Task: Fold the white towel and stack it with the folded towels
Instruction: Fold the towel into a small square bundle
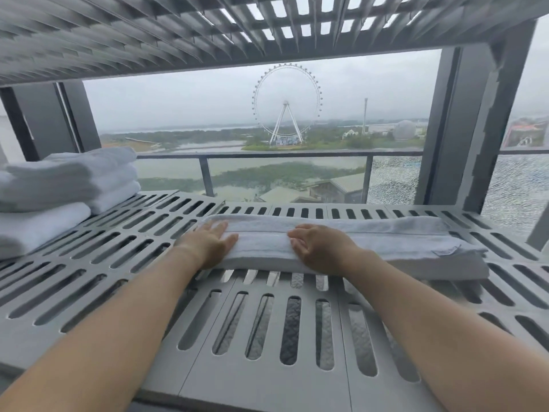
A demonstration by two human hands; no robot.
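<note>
**Two bare forearms reach to a towel folded into a long strip**

Both forearms run up from the bottom corners, the left forearm [104,337] and the right forearm [445,322], over a grey slotted metal shelf [267,337]. They meet at a white terry towel [386,248], which lies folded lengthwise into a long narrow band across the far middle of the shelf, with its length running left to right.

The left hand [208,243] lies palm down on the band's left end. Its fingers are straight and close together, and its thumb is spread along the near fold. It presses flat and grips nothing.

The right hand [319,248] rests on top of the band near its middle, just beside the left hand but not touching it. Its fingers [297,236] are curled, with the tips pointing left at the lengthwise edge of the upper layer. I cannot tell whether they pinch that edge or only rest on it.

More than half of the towel stretches out to the right beyond this hand. A small sewn label [447,251] shows near the right end.

A stack of folded white towels [59,185] sits at the shelf's left edge, well apart from the band and both hands.

A second slotted grey shelf [148,31] hangs overhead. Behind are a metal balcony railing [267,154], a white Ferris wheel [286,102] and a cracked glass pane [517,188] at right.
</note>
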